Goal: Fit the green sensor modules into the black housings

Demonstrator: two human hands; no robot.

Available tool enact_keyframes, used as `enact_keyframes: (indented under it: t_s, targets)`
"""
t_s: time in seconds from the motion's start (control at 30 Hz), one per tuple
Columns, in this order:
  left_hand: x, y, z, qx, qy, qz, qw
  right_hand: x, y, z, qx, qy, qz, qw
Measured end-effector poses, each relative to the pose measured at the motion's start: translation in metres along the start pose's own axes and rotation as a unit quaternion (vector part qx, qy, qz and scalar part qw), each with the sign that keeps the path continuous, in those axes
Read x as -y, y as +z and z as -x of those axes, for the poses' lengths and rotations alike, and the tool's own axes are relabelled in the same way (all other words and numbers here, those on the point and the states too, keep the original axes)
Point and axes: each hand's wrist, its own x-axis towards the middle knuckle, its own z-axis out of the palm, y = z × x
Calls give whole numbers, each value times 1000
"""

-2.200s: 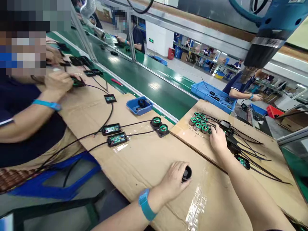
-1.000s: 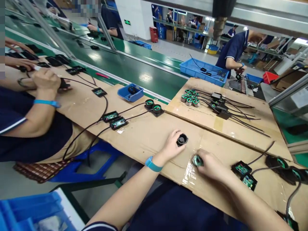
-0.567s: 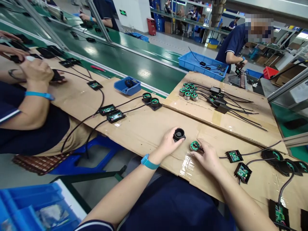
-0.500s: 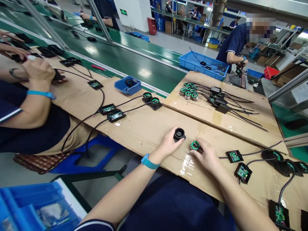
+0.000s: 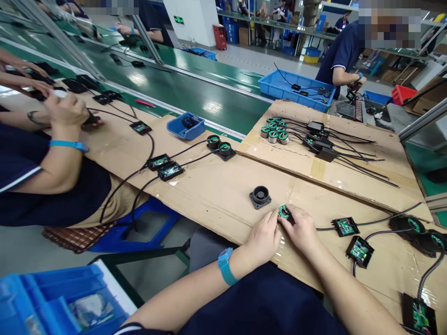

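My right hand (image 5: 303, 230) is closed on a small round motor part with a green circuit board (image 5: 284, 212) on its face. The fingertips of my left hand (image 5: 264, 238) are together and meet the left side of that part. Just beyond my hands, a black square-flanged housing (image 5: 260, 197) with a round cup rests on the cardboard with its opening up. A black cable runs out to the right from behind my right hand to an open black box with a green board (image 5: 345, 226).
Another open board box (image 5: 360, 251) and black housings (image 5: 407, 225) lie at right. Several green-topped motor parts (image 5: 274, 130) sit on the raised cardboard (image 5: 296, 167). A blue bin (image 5: 186, 125) stands ahead left. Co-workers sit at left (image 5: 66, 158) and stand at far right (image 5: 344, 60).
My left hand has let go of the black housing, which now stands alone on the cardboard. It has moved right and toward me, to the motor part in my right hand.
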Motion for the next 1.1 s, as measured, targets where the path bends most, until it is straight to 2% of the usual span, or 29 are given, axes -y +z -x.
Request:
enact_keyframes:
  t_s: [0.17, 0.27, 0.3, 0.33, 0.4, 0.47, 0.5, 0.6, 0.67, 0.77, 0.93, 1.1]
  targets:
    - [-4, -4, -2, -4, 35, -94, 995, 1, 6, 2, -12, -12, 15, 1000]
    - [-1, -16, -4, 23, 73, -120, 990, 0, 6, 1, -11, 4, -9, 1000]
    - [2, -21, -6, 16, 82, -118, 989, -1, 5, 0, -7, 15, -20, 1000]
    - [6, -26, -8, -10, 84, -113, 990, -1, 3, -2, -1, 29, -31, 999]
    - [18, -35, -15, -111, 51, -99, 988, -1, -4, -8, 23, 68, -59, 996]
    - [34, -40, -26, -207, -22, -78, 975, 4, -15, -17, 36, 106, -91, 990]
    - [42, -41, -33, -224, -60, -60, 971, 8, -21, -22, 32, 118, -104, 987]
    - [62, -37, -49, -172, -121, 21, 977, 30, -36, -39, -29, 119, -125, 985]
    - [67, -34, -52, -142, -112, 82, 980, 47, -38, -49, -63, 98, -131, 985]
    - [67, -31, -47, -148, -80, 136, 976, 63, -22, -57, -68, 55, -128, 988]
    - [65, -27, -39, -195, -29, 78, 977, 61, 15, -57, -74, 22, -90, 993]
    - [65, -24, -41, -192, 21, 54, 980, 61, 22, -53, -94, -18, -60, 994]
